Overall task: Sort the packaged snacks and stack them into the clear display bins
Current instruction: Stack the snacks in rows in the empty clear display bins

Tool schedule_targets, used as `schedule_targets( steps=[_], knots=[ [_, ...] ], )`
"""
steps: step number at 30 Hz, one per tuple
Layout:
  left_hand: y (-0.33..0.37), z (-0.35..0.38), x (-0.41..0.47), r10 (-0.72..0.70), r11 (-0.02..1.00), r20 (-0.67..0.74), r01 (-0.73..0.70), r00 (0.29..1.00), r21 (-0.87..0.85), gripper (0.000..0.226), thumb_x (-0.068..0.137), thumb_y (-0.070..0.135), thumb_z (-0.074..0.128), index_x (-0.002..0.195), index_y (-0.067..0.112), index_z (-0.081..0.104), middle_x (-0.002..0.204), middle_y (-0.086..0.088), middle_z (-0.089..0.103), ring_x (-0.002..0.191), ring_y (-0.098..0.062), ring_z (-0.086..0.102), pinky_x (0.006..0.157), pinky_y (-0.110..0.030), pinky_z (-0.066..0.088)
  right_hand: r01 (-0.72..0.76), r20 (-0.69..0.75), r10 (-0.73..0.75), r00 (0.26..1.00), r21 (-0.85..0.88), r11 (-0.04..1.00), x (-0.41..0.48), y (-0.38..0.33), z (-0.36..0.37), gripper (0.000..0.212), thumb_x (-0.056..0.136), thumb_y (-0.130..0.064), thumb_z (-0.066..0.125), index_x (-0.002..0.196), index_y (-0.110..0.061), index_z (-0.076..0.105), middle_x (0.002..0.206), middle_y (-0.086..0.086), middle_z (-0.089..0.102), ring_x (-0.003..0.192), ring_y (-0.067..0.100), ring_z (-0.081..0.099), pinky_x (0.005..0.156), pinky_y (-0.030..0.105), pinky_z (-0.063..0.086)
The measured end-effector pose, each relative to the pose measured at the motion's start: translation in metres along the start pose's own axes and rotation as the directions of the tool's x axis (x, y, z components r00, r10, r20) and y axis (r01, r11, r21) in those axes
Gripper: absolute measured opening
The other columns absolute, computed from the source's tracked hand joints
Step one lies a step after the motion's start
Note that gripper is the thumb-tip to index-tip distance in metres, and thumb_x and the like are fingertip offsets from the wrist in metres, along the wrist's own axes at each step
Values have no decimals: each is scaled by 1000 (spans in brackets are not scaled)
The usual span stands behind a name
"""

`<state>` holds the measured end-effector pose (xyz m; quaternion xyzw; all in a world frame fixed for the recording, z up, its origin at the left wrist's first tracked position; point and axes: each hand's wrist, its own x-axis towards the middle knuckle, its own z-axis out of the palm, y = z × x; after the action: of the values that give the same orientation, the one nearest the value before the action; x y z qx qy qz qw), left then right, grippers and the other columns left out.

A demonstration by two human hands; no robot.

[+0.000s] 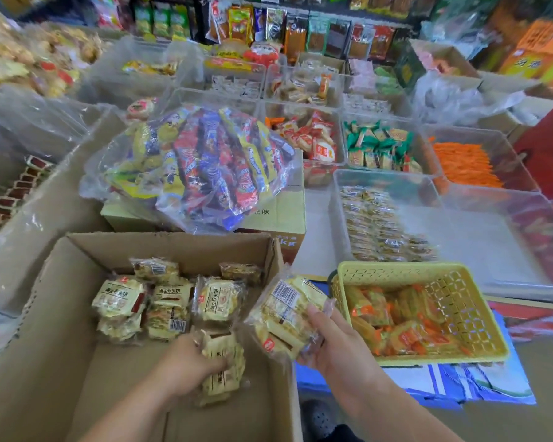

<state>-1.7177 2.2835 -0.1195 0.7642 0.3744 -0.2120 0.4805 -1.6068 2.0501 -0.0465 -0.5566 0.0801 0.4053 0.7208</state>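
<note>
Packets [170, 303] in pale yellow wrappers lie loose in the cardboard box [173, 247], just ahead of the left hand [186, 362]. That hand is low inside the box with its fingers curled round one more packet [224, 365], which sits on the box floor or barely off it; which, I cannot tell. The right hand [336, 342] is beside it, over the box's right wall, and grips a bundle [284, 314] of the same packets from below, thumb across the top. The bundle is tilted, its long side running up and away from the wrist. The clear bin [383, 173] that already holds rows of small pale packets lies ahead and to the right of the right hand, well apart from it, with the yellow basket [396, 265] just beside that hand, partly between the two. The right hand is clearly the nearer one to the bin. The likely next step is to add the left hand's packet to the bundle, then carry the lot forward and right, over or round the basket.
</note>
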Motion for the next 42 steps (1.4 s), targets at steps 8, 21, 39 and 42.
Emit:
schedule_targets(
  steps=[8, 21, 39, 42],
  knots=[
    [55, -5, -82, -104, 577, -332, -215, 938, -788, 78, 61, 27, 89, 131, 6, 61, 98, -18, 77, 48, -25, 68, 46, -39, 58, 41, 221, -33, 975, -33, 999, 23, -52, -26, 59, 77, -52, 82, 127, -25, 68, 127, 15, 70, 114, 36, 63, 103, 70, 41],
    [221, 144, -113, -93, 343, -438, -384, 894, -857, 39, 79, 16, 77, 114, 3, 66, 87, -17, 78, 67, -34, 77, 49, -45, 61, -9, 403, -34, 915, 104, 995, 12, -154, -187, 55, 89, -38, 74, 133, -8, 63, 128, 23, 67, 110, 36, 70, 77, 42, 60],
    [334, 255, -81, -46, 372, -323, -284, 945, -884, 84, 56, 82, 69, 124, 33, 72, 115, -5, 78, 97, -27, 77, 66, -41, 61, 88, 348, -119, 930, 102, 991, 10, -184, -252, 42, 89, -44, 70, 124, -22, 70, 123, 21, 70, 108, 39, 65, 92, 60, 55],
    [339, 259, -75, -31, 409, -343, -302, 939, -861, 94, 49, 74, 89, 129, 30, 68, 116, -6, 77, 99, -27, 76, 86, -53, 59, 94, 354, -118, 928, 84, 992, 14, -181, -256, 39, 94, -43, 67, 126, -22, 68, 122, 24, 69, 106, 44, 64, 92, 72, 49]
  ],
)
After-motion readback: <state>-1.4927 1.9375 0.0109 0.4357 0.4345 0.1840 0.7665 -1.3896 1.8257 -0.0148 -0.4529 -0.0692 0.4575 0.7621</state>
